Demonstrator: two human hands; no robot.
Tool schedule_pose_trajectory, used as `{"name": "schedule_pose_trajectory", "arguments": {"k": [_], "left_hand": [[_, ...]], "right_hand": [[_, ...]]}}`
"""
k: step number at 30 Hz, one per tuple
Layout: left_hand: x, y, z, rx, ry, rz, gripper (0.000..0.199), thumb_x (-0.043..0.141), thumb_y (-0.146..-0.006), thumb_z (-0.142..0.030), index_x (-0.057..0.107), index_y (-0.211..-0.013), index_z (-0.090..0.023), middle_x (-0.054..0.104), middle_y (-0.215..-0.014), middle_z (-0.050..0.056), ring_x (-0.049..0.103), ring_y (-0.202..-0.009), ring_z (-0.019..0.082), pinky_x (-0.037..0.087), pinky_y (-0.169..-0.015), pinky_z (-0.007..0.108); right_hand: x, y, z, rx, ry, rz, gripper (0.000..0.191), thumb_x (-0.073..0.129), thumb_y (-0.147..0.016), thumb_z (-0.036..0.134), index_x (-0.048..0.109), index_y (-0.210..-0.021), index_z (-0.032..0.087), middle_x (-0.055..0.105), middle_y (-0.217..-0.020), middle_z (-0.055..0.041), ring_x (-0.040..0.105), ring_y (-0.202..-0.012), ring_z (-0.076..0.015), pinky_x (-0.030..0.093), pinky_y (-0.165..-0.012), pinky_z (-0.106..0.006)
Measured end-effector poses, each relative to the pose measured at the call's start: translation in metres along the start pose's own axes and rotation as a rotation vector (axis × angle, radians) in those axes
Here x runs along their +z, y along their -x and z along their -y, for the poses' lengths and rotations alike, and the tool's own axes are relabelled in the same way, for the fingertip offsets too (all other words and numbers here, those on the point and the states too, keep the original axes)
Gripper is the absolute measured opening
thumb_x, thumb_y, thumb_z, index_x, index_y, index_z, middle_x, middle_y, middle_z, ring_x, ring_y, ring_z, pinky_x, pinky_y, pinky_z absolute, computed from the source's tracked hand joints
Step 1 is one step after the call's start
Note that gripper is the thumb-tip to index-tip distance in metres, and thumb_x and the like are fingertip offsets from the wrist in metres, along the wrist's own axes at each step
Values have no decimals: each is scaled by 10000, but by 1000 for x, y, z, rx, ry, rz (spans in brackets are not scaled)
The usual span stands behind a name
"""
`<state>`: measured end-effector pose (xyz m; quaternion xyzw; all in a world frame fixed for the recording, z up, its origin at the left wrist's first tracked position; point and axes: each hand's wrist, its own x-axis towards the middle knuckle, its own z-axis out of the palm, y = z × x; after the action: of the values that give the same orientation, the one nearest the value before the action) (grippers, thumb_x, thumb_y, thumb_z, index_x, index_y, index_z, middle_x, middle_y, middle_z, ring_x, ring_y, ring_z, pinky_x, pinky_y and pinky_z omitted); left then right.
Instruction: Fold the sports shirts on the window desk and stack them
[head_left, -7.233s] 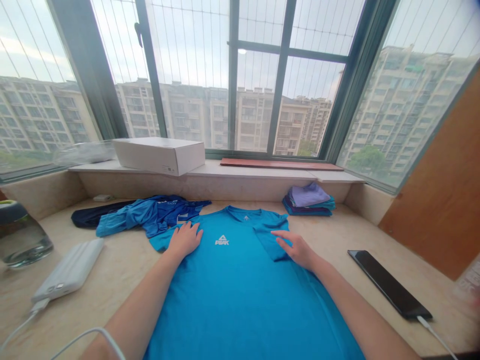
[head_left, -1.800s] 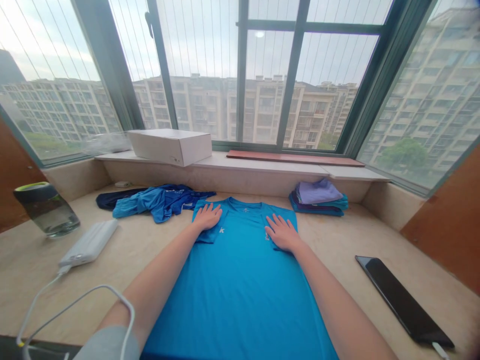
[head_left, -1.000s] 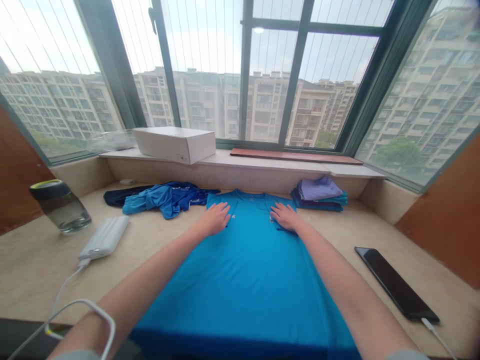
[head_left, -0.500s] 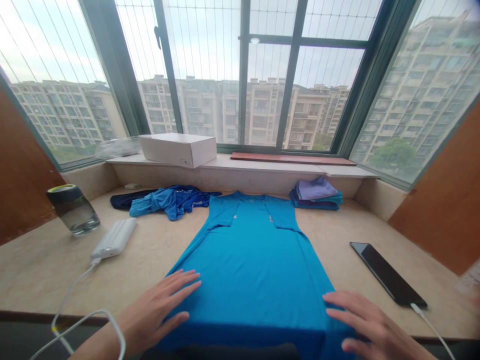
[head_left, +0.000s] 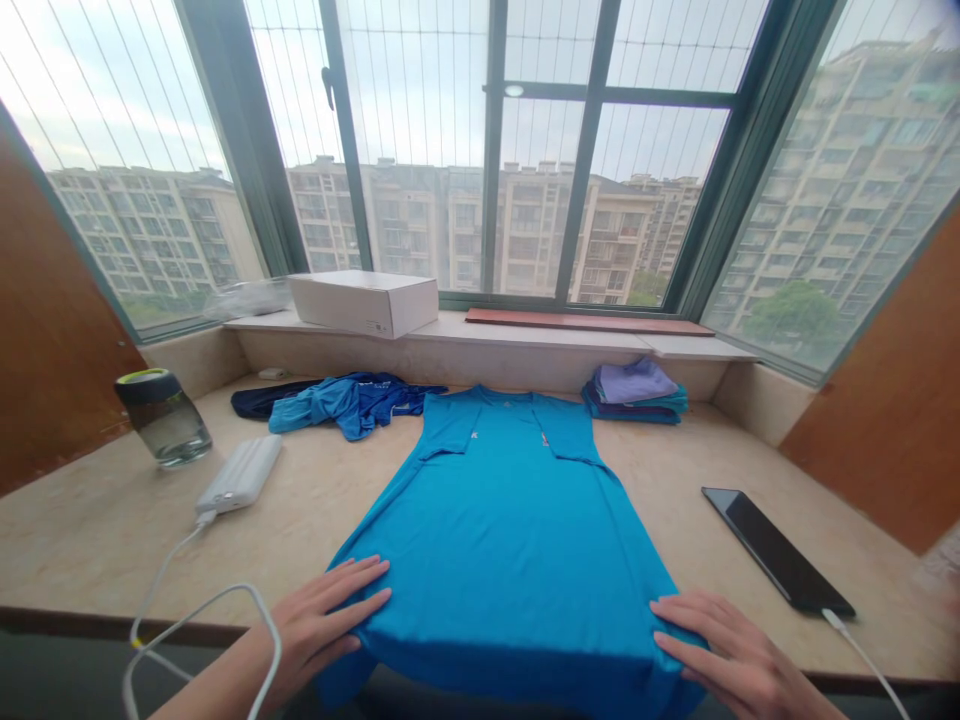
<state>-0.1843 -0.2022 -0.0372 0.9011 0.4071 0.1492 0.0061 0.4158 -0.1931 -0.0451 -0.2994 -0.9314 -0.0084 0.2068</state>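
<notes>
A blue T-shirt [head_left: 506, 520] lies spread on the stone counter, collar toward the window, its sleeves folded inward and its hem hanging over the front edge. My left hand [head_left: 319, 622] rests flat on the shirt's lower left side, fingers apart. On the lower right side, near the counter's edge, my right hand [head_left: 724, 640] touches the fabric with its fingers stretched out; its thumb is hidden. Behind the shirt on the left is a crumpled heap of blue clothes [head_left: 349, 400]. A stack of folded clothes [head_left: 636, 390] sits at the back right.
At the left stand a bottle [head_left: 163, 418] and a white power bank [head_left: 240, 475] with a looping cable [head_left: 172, 550] near my left forearm. A black phone [head_left: 776, 550] on a cable lies at the right. A white box [head_left: 364, 302] sits on the sill [head_left: 450, 325].
My left hand has moved slightly left and down. My right hand has settled onto the shirt's lower right edge. The hem hangs differently, and the view has shifted a little.
</notes>
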Motion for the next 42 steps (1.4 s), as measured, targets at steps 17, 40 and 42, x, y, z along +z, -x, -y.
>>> {"name": "schedule_pose_trajectory", "arguments": {"k": [17,40,42], "left_hand": [[-64,-115,-1,-460,-73,-144,413,372,-1004,-404,705,-1135,-198,743,-1170,125,700,-1077,303,538,-965,436],[-56,-40,-10,-216,242,134,318,486,-995,-429,766,-1052,-291,790,-1064,2,750,-951,210,569,-880,259],[-64,-29,-14,-254,256,95,357,461,-994,-446,742,-887,-254,770,-809,-10,712,-701,169,546,-684,219]], "right_hand": [[-27,-89,-37,725,-107,-217,404,452,-983,481,743,-999,201,770,-1046,-127,717,-991,-325,574,-891,-445],[-39,-49,7,625,-526,127,492,525,-930,627,746,-758,223,704,-798,-51,644,-796,-228,540,-783,-318],[-51,-38,12,737,-573,70,558,533,-885,705,729,-712,212,682,-726,-42,624,-724,-218,538,-710,-299]]}}
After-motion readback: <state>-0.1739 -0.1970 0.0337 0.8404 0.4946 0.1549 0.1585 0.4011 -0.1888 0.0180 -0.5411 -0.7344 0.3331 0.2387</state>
